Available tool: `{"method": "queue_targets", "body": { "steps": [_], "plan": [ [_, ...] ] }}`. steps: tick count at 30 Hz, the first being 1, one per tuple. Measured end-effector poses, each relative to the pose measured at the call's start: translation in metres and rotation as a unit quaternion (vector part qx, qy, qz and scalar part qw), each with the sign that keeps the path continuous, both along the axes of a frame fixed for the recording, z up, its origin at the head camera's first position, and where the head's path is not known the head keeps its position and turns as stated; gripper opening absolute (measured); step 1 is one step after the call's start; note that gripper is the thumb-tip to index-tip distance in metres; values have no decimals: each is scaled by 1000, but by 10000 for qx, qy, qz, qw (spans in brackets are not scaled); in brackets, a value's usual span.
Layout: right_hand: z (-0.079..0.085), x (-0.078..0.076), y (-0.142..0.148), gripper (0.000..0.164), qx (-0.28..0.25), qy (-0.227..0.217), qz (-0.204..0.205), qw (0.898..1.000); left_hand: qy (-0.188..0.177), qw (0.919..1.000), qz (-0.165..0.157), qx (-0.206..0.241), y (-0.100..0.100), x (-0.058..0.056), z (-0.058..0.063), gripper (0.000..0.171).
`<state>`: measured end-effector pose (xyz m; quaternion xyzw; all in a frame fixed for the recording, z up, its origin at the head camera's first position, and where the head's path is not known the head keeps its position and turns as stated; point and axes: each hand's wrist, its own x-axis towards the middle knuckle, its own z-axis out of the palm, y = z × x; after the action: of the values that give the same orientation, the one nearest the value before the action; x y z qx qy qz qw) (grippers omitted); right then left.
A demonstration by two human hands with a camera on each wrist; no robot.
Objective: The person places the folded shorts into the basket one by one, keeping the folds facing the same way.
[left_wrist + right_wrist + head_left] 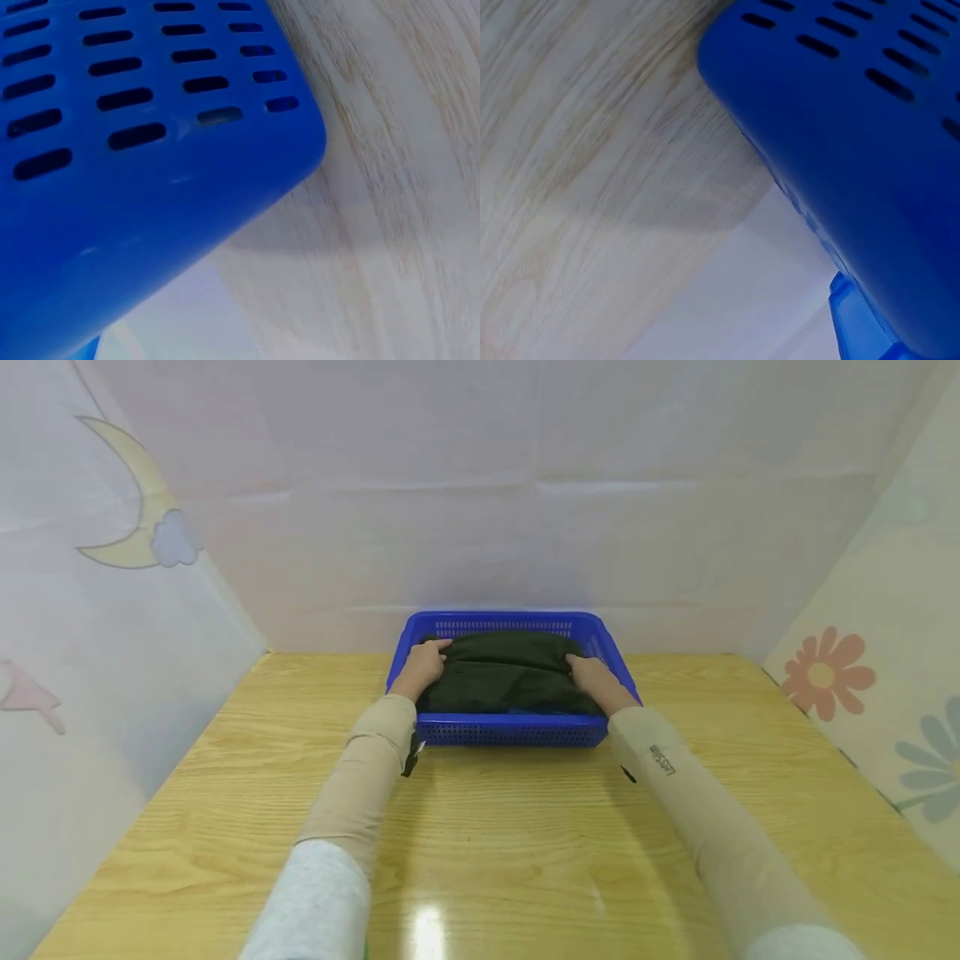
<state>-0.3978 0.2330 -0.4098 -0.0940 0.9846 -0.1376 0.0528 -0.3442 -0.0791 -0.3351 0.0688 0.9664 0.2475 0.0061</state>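
A dark, nearly black folded cloth (510, 681) lies inside a blue plastic basket (513, 720) with slotted walls. At the cloth's left side, my left hand (426, 667) grips it, with the index finger lying toward the middle. My right hand (596, 681) holds the cloth's right side, its fingertips at the edge. Both hands reach in over the basket's rim. Neither hand shows in the wrist views. The left wrist view has the basket's outer corner (187, 180), and another basket corner (840, 135) fills much of the right wrist view.
The basket stands at the far edge of a light wooden table (480, 835), close to a pale back wall (480, 543). Printed side sheets carry a moon (135, 518) on the left and a red flower (825, 675) on the right.
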Motion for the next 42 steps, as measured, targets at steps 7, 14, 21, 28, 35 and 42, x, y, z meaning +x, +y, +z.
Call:
{"method": "queue_targets", "body": {
  "steps": [7, 14, 21, 28, 35, 42],
  "plan": [
    [80, 93, -41, 49, 74, 464, -454, 9979, 834, 9928, 52, -853, 6, 19, 7, 42],
    [81, 100, -30, 48, 516, 1618, 356, 9848, 781, 9817, -757, -1562, 10, 28, 15, 68],
    [82, 99, -24, 79, 754, 1112, 1014, 9857, 374, 9783, -1316, -1557, 9, 31, 13, 99],
    [79, 100, -20, 97, 1041, 507, 1327, 9844, 209, 9714, -1386, -1915, 8, 29, 7, 110],
    [79, 99, -20, 86, 1610, 458, 1700, 9711, 114, 9673, -1499, -2044, 5, 26, 1, 115],
    [80, 95, -20, 83, 1886, 56, 1703, 9672, -33, 9717, -1620, -1719, 1, 20, -5, 118]
  ]
}}
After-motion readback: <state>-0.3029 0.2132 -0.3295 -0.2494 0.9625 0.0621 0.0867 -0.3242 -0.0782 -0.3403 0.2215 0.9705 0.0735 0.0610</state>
